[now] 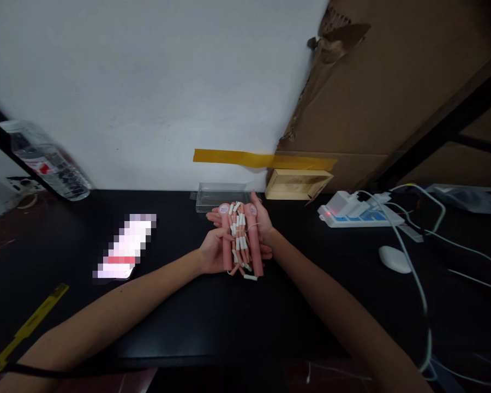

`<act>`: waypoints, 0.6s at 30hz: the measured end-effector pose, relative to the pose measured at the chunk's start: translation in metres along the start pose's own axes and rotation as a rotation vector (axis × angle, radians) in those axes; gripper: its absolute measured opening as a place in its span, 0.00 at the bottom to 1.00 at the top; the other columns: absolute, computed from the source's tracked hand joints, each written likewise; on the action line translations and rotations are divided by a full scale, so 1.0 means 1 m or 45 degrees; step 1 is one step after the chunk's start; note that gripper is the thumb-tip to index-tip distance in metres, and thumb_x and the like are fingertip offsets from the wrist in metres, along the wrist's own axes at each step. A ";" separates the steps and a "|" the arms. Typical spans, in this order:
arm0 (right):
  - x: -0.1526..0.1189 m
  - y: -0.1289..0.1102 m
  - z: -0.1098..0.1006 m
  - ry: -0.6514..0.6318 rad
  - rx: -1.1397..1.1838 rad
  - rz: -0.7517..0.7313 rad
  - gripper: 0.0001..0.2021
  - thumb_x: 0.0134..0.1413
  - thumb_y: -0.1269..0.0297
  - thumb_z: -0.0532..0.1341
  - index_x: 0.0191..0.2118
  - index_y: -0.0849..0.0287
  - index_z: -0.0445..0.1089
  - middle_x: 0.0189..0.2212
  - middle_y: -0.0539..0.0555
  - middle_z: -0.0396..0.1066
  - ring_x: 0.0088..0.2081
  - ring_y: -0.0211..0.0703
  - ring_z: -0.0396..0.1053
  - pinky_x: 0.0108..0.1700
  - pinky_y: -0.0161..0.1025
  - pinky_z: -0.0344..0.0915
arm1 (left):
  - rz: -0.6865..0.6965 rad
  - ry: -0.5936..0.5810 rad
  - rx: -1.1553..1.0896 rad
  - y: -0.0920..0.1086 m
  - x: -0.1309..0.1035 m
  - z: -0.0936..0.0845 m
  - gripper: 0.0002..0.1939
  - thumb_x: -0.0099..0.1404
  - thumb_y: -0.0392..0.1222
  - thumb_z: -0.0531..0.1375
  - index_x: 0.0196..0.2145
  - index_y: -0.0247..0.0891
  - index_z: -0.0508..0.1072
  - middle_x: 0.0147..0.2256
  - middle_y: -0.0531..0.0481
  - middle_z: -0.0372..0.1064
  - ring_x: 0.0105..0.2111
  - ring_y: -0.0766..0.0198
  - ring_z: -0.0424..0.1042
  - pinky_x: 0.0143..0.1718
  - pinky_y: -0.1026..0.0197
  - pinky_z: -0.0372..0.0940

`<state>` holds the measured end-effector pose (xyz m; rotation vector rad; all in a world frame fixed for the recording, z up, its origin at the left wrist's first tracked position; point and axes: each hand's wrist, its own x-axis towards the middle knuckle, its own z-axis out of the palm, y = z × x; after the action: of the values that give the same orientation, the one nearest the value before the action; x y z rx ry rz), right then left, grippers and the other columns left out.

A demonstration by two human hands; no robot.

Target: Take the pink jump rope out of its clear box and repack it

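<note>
A folded beaded jump rope (pixel 240 237) with pink and white segments and two pink handles lies across my two hands above the black table. My left hand (pixel 213 251) supports it from the left, its thumb over the left handle (pixel 226 245). From the right, my right hand (pixel 264 221) cradles it, palm up, with the thumb pointing away beside the right handle (pixel 254 245). The rope's folded strands are bunched between the handles, and some loops hang out at the near end. Parts of both hands' fingers are hidden beneath the bundle.
Behind my hands are a clear plastic case (pixel 221 199) and a wooden box (pixel 298 184). A lit phone (pixel 126 245) and a water bottle (pixel 51 164) are at left. At right are a power strip (pixel 360 215) with white cables and a white mouse (pixel 394 258).
</note>
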<state>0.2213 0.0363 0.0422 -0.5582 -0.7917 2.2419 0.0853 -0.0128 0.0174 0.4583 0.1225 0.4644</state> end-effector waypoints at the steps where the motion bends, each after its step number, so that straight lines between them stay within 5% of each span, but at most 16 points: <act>1: 0.000 0.000 0.002 0.004 0.016 -0.001 0.49 0.60 0.31 0.32 0.49 0.74 0.72 0.45 0.73 0.76 0.53 0.58 0.73 0.53 0.51 0.71 | -0.009 -0.009 0.003 0.000 0.000 -0.002 0.31 0.50 0.40 0.52 0.49 0.20 0.74 0.46 0.29 0.75 0.51 0.42 0.73 0.56 0.45 0.59; 7: -0.004 -0.004 0.010 0.088 0.019 0.005 0.51 0.60 0.32 0.29 0.50 0.76 0.71 0.48 0.76 0.74 0.54 0.58 0.73 0.55 0.50 0.70 | -0.045 -0.046 -0.040 -0.002 -0.002 -0.009 0.30 0.51 0.41 0.52 0.49 0.21 0.75 0.46 0.27 0.75 0.50 0.41 0.74 0.55 0.42 0.59; 18: -0.003 -0.004 0.005 -0.020 -0.017 0.005 0.52 0.58 0.30 0.30 0.51 0.76 0.71 0.48 0.75 0.74 0.55 0.60 0.71 0.56 0.52 0.68 | -0.024 -0.021 -0.017 0.001 -0.001 0.003 0.34 0.50 0.40 0.52 0.54 0.20 0.72 0.50 0.27 0.73 0.53 0.41 0.73 0.57 0.44 0.57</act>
<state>0.2227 0.0347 0.0490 -0.5498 -0.8144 2.2483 0.0846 -0.0134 0.0207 0.4476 0.1075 0.4421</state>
